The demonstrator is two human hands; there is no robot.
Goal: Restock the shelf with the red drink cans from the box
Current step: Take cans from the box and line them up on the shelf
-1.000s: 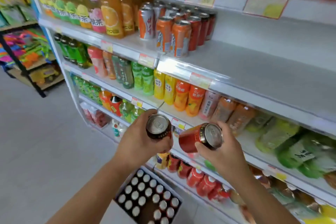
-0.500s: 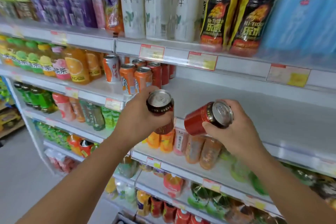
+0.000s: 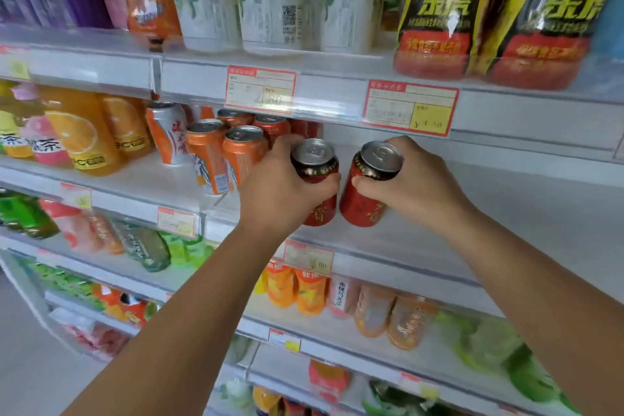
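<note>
Left grip [image 3: 280,187] wraps one red aluminium drink can [image 3: 315,162]. Right grip [image 3: 417,184] clasps a second red can [image 3: 366,204]. They sit side by side near the white shelf's [image 3: 506,213] front edge, held by their sides so the bases land flat. Tall orange cans [image 3: 243,154] crowd the left; open room runs right and back.

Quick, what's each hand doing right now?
Left hand: fingers curled round a red can at the shelf.
Right hand: fingers curled round the other red can.
</note>
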